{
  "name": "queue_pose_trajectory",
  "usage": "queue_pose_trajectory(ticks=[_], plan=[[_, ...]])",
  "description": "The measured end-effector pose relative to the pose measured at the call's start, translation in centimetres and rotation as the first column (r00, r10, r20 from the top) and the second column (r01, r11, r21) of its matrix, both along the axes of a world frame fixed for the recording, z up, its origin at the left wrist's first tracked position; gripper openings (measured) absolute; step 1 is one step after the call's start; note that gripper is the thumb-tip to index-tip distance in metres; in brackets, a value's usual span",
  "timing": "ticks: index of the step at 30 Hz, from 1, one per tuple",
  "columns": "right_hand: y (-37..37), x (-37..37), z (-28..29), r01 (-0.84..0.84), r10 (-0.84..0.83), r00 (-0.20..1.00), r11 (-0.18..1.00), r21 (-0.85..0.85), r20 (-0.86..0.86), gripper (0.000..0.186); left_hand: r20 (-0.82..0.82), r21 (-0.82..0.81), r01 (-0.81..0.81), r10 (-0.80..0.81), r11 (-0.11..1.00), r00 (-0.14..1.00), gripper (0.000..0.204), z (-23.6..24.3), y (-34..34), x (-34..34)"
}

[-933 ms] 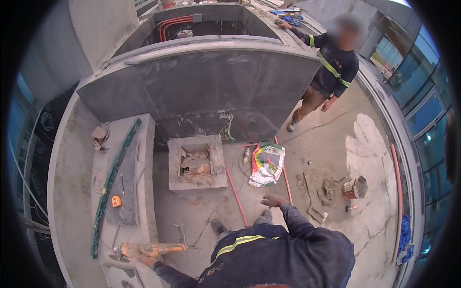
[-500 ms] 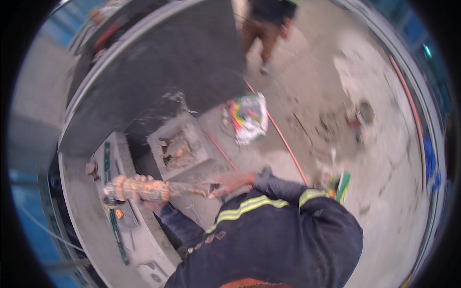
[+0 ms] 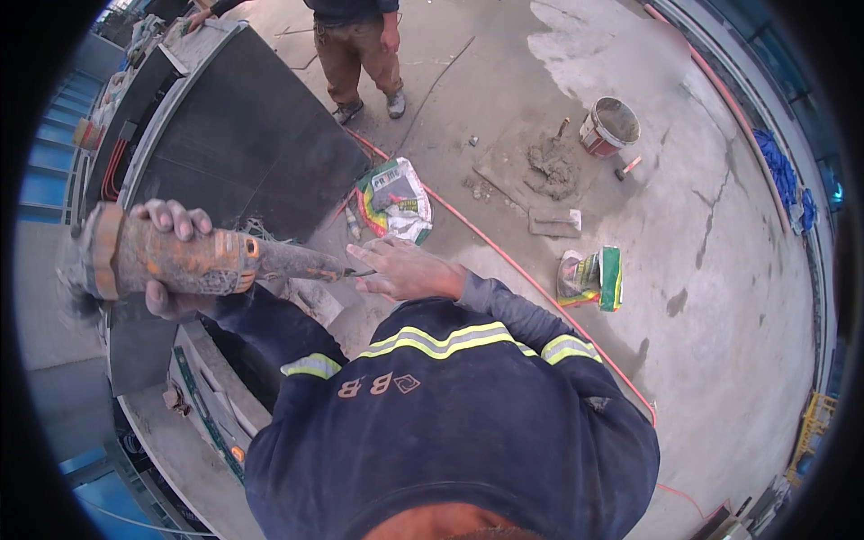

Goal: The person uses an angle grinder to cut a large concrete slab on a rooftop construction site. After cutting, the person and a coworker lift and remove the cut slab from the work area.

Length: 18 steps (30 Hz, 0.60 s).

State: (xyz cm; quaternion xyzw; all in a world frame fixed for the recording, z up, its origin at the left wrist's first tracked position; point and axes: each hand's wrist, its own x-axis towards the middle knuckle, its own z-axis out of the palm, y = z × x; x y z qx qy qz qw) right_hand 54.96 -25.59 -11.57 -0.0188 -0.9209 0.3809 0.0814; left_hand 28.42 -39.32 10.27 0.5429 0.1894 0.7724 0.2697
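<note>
My left hand (image 3: 171, 256) is closed around the body of a dusty orange angle grinder (image 3: 207, 261), fingers over the top and thumb below. The grinder lies nearly level, its head toward the left and its grey tail pointing right; the disc end is blurred. Close to the tail, my right hand (image 3: 405, 268) has its fingers stretched out flat. A short dark piece of cord (image 3: 362, 273) shows between the tail and those fingers; whether they touch it I cannot tell.
A dark panel (image 3: 243, 117) rises ahead, and beyond it stands another person (image 3: 355, 54). Printed bags (image 3: 396, 202), a bucket (image 3: 610, 126), wet mortar (image 3: 553, 166) and a hammer (image 3: 628, 168) lie on the concrete floor. A red hose (image 3: 504, 243) crosses it. Below left is a green level (image 3: 205, 409).
The view has swung, so the person, bags and bucket sit differently in it. The grinder appears higher and larger, still in my left hand. My right hand remains beside its tail.
</note>
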Motion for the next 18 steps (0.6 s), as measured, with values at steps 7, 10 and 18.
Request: queue_pose_trajectory(ticks=[7, 10, 18], plan=[[6.7, 2.1, 5.4, -0.057, -0.025, 0.974, 0.934, -0.353, -0.225, 0.098, 0.104, -0.051, 0.103, -0.097, 0.993, 0.99, 0.097, 1.1, 8.0, 1.5], [11.7, 1.0, 6.9, -0.1, -0.033, 0.964, 0.876, -0.473, -0.263, 0.095, 0.309, -0.127, 0.108, -0.064, 0.986, 0.949, 0.093, -1.6, 14.0, 3.7], [23.0, -7.2, 5.8, -0.063, 0.066, 0.997, 0.551, -0.832, -0.032, 0.057, 0.349, -0.032, 0.222, -0.198, 0.974, 0.916, 0.092, -8.3, 28.3, -0.7]])
